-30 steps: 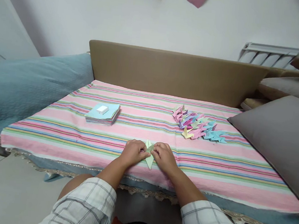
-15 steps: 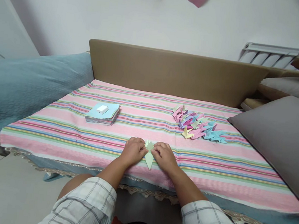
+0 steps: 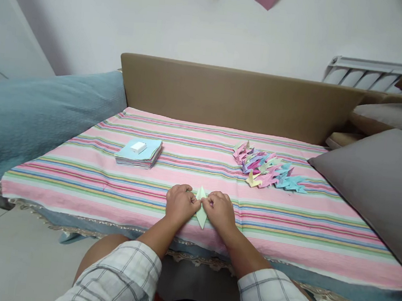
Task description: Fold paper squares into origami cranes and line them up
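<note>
Since the frame before, the left hand point(image 3: 181, 206) has moved a little to the right, and the top of the green paper point(image 3: 200, 215) now looks thinner, with one point sticking up.

Biggest is the striped cloth point(image 3: 187, 139), pink with lots of colors, spread across the middle of the frame. Behind it stands a long brown back point(image 3: 228, 98). A puffy blue arm point(image 3: 47, 110) fills the left side. One big gray pillow point(image 3: 376, 188) leans at the right side. Over on the middle right of the frame, a heap of folded paper shapes point(image 3: 265, 169) lies on the cloth, in pink, purple, yellow and blue. The right hand point(image 3: 220, 212) and the left hand are near the bottom middle. Each one's fingers are pinched together on the green paper, and the two hands are right beside each other. Left of the middle sits a paper stack point(image 3: 143, 156) with a blue sheet on top. The green paper lies on the cloth between the hands, with its long tip facing down. Smallest is a white block point(image 3: 138, 147) on top of the stack.
</note>
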Available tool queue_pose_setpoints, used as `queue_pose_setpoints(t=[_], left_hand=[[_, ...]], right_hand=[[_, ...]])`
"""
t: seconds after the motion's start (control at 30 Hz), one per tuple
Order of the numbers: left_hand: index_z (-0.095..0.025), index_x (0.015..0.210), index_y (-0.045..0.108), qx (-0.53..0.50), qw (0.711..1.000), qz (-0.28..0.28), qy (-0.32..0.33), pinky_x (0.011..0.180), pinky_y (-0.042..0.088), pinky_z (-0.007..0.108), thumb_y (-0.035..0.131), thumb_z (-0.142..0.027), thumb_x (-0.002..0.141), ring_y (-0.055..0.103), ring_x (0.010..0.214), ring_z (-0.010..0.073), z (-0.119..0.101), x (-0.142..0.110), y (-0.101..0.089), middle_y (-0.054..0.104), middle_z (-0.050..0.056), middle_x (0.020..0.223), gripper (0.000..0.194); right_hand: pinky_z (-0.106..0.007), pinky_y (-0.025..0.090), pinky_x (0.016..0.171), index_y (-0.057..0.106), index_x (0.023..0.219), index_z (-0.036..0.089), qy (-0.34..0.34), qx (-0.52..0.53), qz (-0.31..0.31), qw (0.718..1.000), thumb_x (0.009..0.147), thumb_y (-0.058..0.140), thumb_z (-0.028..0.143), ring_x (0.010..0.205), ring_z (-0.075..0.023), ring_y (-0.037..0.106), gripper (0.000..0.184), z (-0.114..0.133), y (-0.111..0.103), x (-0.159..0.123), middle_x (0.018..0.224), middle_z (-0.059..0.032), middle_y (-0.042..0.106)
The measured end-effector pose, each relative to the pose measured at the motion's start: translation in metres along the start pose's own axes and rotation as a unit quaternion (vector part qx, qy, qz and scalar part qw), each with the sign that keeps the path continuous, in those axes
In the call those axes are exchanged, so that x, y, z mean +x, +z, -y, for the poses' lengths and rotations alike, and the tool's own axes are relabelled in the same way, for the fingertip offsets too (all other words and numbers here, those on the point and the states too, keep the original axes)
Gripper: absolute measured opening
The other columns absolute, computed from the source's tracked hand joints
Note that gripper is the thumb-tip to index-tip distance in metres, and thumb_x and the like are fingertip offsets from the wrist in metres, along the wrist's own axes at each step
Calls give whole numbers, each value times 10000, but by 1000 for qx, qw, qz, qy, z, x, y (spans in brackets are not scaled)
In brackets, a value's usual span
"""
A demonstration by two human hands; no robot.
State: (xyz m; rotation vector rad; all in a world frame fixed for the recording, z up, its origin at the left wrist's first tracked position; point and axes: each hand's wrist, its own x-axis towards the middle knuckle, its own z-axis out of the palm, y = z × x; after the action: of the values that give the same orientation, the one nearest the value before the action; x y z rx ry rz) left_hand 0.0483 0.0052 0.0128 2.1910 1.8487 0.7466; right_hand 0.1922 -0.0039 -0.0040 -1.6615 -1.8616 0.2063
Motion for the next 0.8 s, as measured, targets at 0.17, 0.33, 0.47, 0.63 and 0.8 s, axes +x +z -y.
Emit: queue_pose_setpoints(t=[0.17, 0.33, 0.47, 0.63, 0.8], left_hand=[[-219, 589, 637, 11, 1000, -3, 3, 929, 324, 428, 640, -398, 706, 486, 1037, 245, 0, -1, 1, 624, 9, 1043, 214], [-237, 754, 634, 17, 1000, -2, 21, 930, 320, 411, 632, -331, 732, 491, 1001, 225, -2, -5, -2, 623, 11, 990, 97], [-328, 973, 670, 9, 999, 1, 36, 994, 262, 448, 612, -315, 764, 449, 1113, 245, -1, -8, 0, 576, 12, 1188, 218], [-379, 1001, 690, 31, 998, 15, 45, 1014, 235, 498, 588, -354, 783, 413, 1174, 275, 2, -7, 4, 514, 11, 1308, 242], [-386, 1010, 692, 33, 998, 29, 41, 1009, 241, 513, 584, -378, 784, 397, 1191, 296, 3, -5, 2, 488, 20, 1343, 250]], right_hand=[[-297, 350, 744, 555, 592, 197, 12, -12, -4, 1000, 783, 576, 277, 809, -185, 505, 208, 3, 0, 1, 808, -50, 617], [-299, 336, 717, 532, 592, 203, 22, -21, -11, 999, 764, 600, 289, 796, -190, 486, 203, 4, 0, 0, 800, -41, 604], [-297, 326, 696, 518, 600, 208, 11, -24, -18, 999, 769, 597, 299, 770, -187, 477, 208, 3, 1, 0, 762, -34, 586], [-299, 324, 698, 534, 670, 213, 12, -28, -14, 999, 775, 597, 302, 791, -196, 482, 151, 0, 2, 0, 773, -26, 591], [-322, 339, 758, 608, 856, 234, -12, -8, -10, 1000, 829, 556, 294, 889, -214, 499, 83, 1, 1, -5, 904, -37, 626]])
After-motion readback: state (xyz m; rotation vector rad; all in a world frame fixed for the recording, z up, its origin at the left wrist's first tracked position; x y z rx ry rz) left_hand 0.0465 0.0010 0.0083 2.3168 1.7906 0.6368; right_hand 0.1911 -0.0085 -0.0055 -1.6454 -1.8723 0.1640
